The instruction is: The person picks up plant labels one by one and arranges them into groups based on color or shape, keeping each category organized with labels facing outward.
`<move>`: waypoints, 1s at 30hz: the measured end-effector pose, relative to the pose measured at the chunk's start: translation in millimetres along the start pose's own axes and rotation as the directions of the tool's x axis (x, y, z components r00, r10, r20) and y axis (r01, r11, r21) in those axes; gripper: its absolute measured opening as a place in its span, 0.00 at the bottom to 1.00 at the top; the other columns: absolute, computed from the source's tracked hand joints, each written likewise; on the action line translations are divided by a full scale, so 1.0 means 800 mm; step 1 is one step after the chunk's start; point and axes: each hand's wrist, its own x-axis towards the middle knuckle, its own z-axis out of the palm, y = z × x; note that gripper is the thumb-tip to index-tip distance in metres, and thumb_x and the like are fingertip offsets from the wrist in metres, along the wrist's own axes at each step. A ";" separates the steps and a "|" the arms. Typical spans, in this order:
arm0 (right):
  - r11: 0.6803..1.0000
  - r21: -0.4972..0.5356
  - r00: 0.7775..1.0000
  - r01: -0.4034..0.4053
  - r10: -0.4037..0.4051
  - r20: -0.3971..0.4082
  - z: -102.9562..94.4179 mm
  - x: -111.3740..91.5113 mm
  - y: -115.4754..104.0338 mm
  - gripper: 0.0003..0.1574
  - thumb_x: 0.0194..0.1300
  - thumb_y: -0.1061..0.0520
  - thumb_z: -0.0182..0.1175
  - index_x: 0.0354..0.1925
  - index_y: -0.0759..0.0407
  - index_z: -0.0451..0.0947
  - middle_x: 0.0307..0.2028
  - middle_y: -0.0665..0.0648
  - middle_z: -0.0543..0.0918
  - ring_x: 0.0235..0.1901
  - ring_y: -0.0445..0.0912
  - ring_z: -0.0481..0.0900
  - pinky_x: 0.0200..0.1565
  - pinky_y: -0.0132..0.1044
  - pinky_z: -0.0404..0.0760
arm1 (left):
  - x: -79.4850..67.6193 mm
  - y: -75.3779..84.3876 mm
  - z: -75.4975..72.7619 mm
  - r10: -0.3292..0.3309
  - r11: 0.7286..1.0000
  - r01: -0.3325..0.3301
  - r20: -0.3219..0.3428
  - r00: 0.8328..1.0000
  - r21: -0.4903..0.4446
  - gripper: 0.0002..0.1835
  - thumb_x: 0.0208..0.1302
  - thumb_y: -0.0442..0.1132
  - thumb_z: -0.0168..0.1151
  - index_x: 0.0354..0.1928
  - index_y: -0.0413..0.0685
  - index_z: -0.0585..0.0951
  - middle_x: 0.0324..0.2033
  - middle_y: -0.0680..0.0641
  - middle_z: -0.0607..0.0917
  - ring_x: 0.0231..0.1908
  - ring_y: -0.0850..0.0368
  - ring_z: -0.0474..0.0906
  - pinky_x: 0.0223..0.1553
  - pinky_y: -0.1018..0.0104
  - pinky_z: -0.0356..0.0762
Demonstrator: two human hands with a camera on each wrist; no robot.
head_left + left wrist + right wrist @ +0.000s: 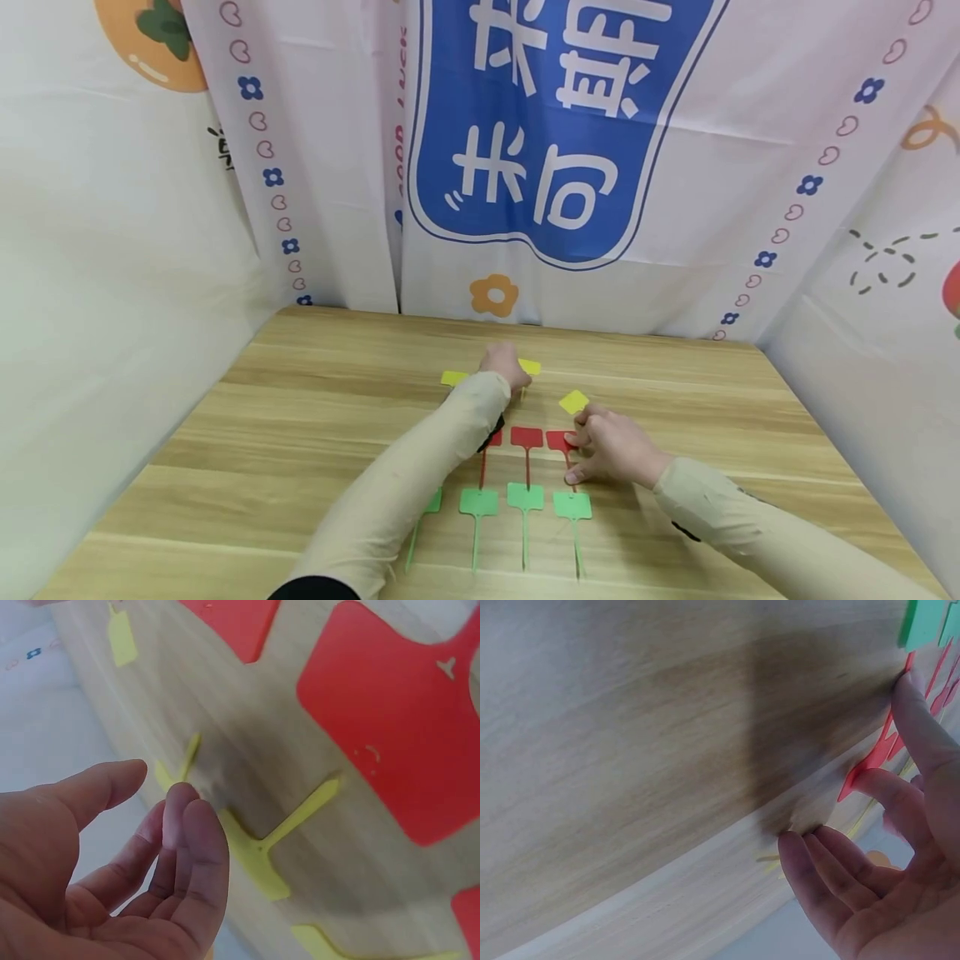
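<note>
Flat T-shaped plant labels lie in rows on the wooden table: yellow at the back, red in the middle, green in front. My left hand [504, 365] is over the yellow row, beside a yellow label [530, 367]. In the left wrist view its fingers curve loosely with the thumb apart, near another yellow label [259, 859], and nothing shows between them. My right hand [618, 447] has its fingers spread over the rightmost red label [558, 440], thumb on the stem and a finger on the head. Its other fingertips reach a tilted yellow label [573, 402].
Several green labels [525, 497] stand in line nearest me. My left sleeve [420, 458] crosses above the left part of the rows and hides some labels. Printed white cloth [337, 208] hangs at the table's back edge, with pale walls at both sides.
</note>
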 end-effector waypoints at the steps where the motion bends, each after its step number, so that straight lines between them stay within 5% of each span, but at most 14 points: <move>1: 1.000 0.003 1.000 0.001 -0.001 0.001 0.000 0.000 0.000 0.37 0.39 0.38 0.80 0.42 0.61 0.88 0.53 0.61 0.78 0.46 0.52 0.77 0.46 0.49 0.78 | 0.001 -0.002 0.002 -0.003 1.000 0.003 -0.005 1.000 -0.001 0.09 0.51 0.35 0.74 0.31 0.39 0.82 0.32 0.45 0.81 0.29 0.54 0.75 0.31 0.64 0.78; 8: 1.000 0.022 1.000 0.021 -0.021 0.001 0.002 0.000 -0.001 0.37 0.39 0.38 0.80 0.42 0.63 0.88 0.52 0.61 0.77 0.44 0.52 0.77 0.45 0.50 0.78 | 0.005 -0.005 0.017 -0.007 1.000 0.007 -0.039 0.999 -0.008 0.15 0.45 0.35 0.78 0.35 0.38 0.83 0.33 0.45 0.81 0.32 0.53 0.77 0.35 0.60 0.79; 20: 0.999 0.030 1.000 0.029 -0.029 -0.002 0.003 0.000 0.002 0.32 0.39 0.39 0.80 0.37 0.61 0.90 0.50 0.61 0.77 0.44 0.51 0.77 0.44 0.49 0.78 | 0.003 -0.002 0.029 0.017 0.998 -0.011 -0.087 0.996 0.070 0.06 0.54 0.31 0.67 0.35 0.40 0.83 0.35 0.44 0.84 0.36 0.50 0.80 0.38 0.57 0.79; 30: 1.000 0.019 1.000 0.011 -0.011 -0.003 0.001 0.000 0.002 0.32 0.39 0.39 0.80 0.36 0.61 0.90 0.51 0.60 0.77 0.44 0.51 0.77 0.44 0.49 0.78 | 0.008 0.003 0.038 -0.027 0.997 0.035 -0.109 0.994 0.072 0.09 0.57 0.32 0.67 0.41 0.39 0.83 0.40 0.41 0.84 0.36 0.48 0.82 0.36 0.56 0.81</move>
